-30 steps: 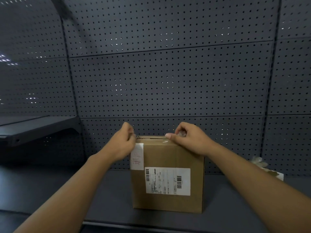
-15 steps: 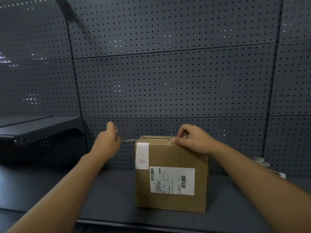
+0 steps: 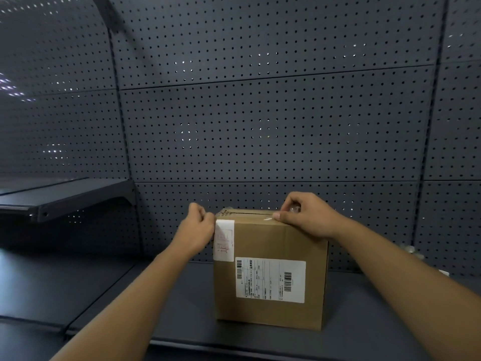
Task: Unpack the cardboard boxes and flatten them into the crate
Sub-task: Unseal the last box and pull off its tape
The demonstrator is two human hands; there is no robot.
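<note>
Cardboard box [image 3: 270,269] between hands: curled left hand [image 3: 196,227] at its top-left corner, grasp unclear; right hand [image 3: 307,217] gripping top.

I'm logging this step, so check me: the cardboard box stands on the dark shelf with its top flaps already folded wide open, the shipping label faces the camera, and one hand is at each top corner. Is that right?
Not quite. The head view shows the cardboard box with its top flaps closed, not folded open. The rest holds: it stands on the dark shelf, the shipping label faces the camera, and the left hand and right hand are at its top corners.
</note>
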